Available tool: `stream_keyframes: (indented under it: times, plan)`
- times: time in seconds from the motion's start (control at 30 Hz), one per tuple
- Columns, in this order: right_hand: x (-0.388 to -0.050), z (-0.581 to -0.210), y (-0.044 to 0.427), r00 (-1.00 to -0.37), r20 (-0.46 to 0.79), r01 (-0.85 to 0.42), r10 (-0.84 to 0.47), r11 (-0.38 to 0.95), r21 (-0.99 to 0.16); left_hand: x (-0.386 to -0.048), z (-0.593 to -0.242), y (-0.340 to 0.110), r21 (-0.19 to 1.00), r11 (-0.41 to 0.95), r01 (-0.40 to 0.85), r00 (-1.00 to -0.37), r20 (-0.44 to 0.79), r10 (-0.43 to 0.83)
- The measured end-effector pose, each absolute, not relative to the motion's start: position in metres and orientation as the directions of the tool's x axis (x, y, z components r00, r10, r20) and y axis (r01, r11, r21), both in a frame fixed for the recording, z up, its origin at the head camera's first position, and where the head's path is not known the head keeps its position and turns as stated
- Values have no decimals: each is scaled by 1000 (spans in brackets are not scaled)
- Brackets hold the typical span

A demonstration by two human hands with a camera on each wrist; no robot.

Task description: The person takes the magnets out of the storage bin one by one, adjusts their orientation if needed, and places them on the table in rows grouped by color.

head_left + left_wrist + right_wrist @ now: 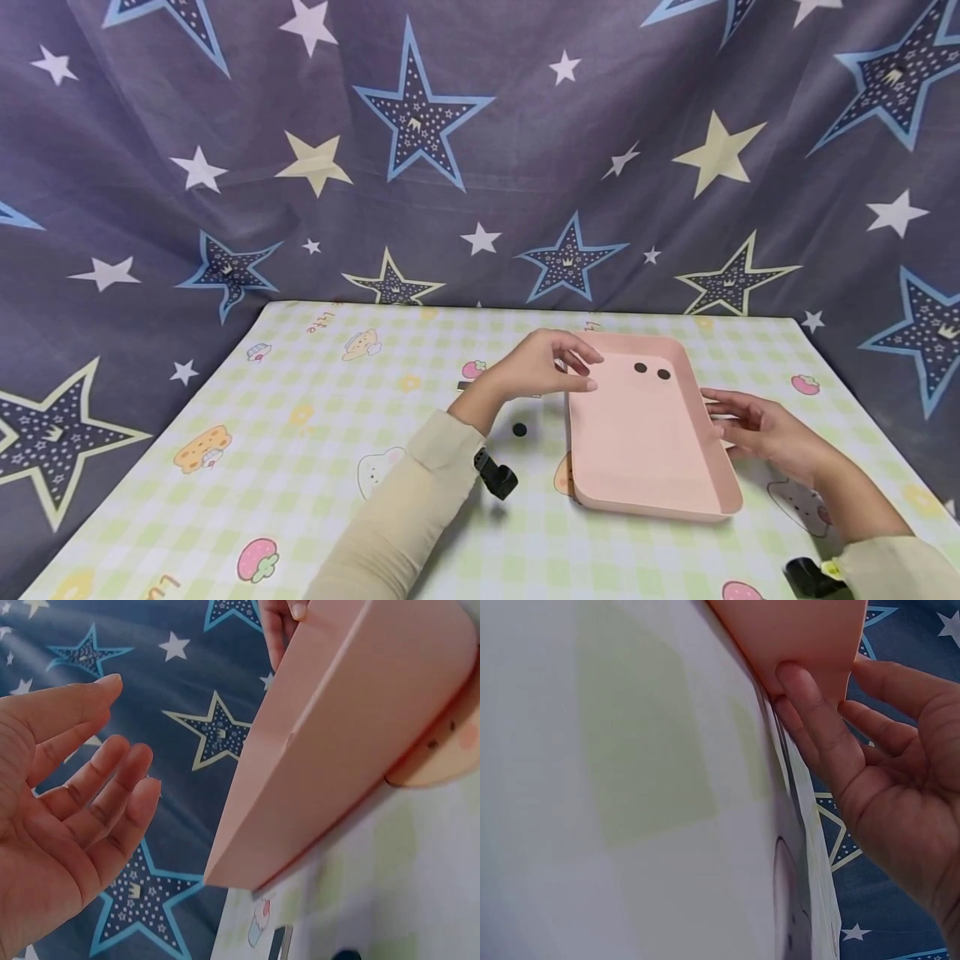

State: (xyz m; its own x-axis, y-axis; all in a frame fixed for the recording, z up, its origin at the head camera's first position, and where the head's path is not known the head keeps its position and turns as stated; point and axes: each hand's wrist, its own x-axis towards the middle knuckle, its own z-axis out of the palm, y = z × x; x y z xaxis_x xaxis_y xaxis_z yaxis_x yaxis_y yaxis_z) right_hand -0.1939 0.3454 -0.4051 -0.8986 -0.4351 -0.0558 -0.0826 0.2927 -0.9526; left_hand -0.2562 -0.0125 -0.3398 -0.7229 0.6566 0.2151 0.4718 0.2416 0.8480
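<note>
A shallow pink tray [645,450] lies on the table, with two black discs, a left disc [640,367] and a right disc [663,374], near its far end. My left hand [542,367] hovers over the tray's left rim; in the left wrist view that hand [75,795] has loosely bent fingers with nothing between them. Against the outside of the tray's right wall rest the fingertips of my right hand [772,437]. The right wrist view shows this hand [900,757] touching the pink wall [810,645], fingers fairly straight. Another black disc [519,429] lies left of the tray.
A small dark flat object [463,386], partly hidden by my left wrist, lies on the table; its kind cannot be told. A checked cloth with cartoon prints [315,467] covers the table. Behind hangs a dark curtain with stars [480,200].
</note>
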Motion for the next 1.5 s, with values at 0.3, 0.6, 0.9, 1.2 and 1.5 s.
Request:
stream_keyframes:
  times: [0.3, 0.6, 0.9, 1.2, 1.5]
  plan:
    - [-194, -405, 345, -899, -66, -70, -434, 290, -954, -260, -332, 10, 857, 201, 474, -711, 238, 662]
    - [-193, -406, 347, -902, -64, -70, -426, 291, -954, -264, -339, 33, 861, 218, 459, -741, 236, 629]
    - [-192, -406, 348, -901, -61, -71, -430, 283, -957, -270, -346, 54, 877, 200, 437, -779, 257, 572]
    - [-192, -405, 346, -898, -74, -62, -434, 290, -955, -275, -350, 70, 901, 175, 397, -799, 246, 548]
    - [-193, -404, 343, -903, -95, -48, -418, 318, -947, -283, -356, 76, 907, 173, 383, -809, 239, 537]
